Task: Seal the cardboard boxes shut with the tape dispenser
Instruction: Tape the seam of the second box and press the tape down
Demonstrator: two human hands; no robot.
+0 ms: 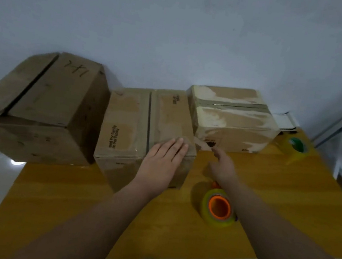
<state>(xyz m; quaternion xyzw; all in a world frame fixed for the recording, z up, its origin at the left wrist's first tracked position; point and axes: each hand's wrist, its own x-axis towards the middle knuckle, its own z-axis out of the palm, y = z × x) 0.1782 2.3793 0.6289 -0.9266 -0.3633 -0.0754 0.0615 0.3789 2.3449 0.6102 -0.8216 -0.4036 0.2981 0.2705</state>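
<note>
**Cardboard box [144,130] under a flat hand**

On the worktop [70,194], left hand [162,160] flat on its right flap, grip released; right hand [223,166] hovers alongside, grip released, empty. Tape dispenser [219,207] lies beneath that forearm.

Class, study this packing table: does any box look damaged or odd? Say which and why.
The right-hand box has pale ragged patches where its brown surface is peeled away, around the tape on its top seam. The middle box, under the left hand, shows a dark gap between its flaps.
</note>
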